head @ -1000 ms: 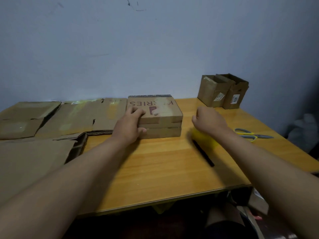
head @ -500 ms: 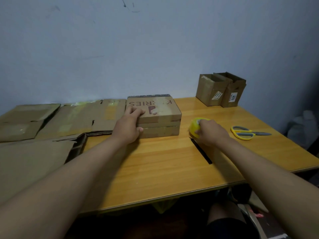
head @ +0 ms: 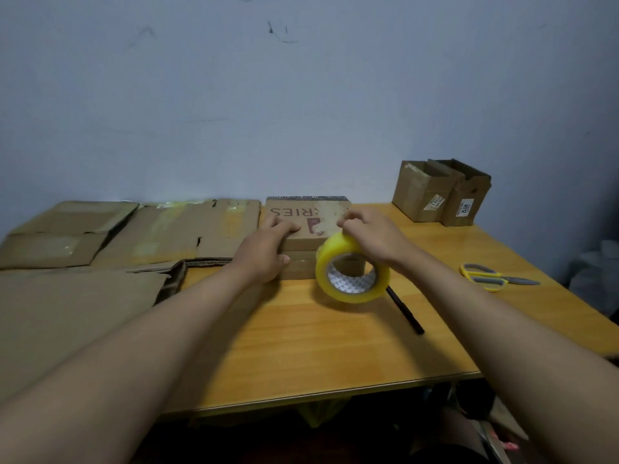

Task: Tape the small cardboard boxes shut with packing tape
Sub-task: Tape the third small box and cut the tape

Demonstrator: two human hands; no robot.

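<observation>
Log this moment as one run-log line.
left hand: holds small box | right hand: grips tape roll above table | taping: not begun

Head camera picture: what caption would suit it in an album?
Left hand steadies a cardboard box while the right hand holds a yellow tape roll.

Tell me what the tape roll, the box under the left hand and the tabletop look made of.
Tape roll: glossy, yellowish translucent plastic film on a printed core, probably card. Box: matte brown cardboard with red lettering, the left hand resting on it. Tabletop: orange-toned wood or wood-look laminate, faintly shiny, with grain lines.
</observation>
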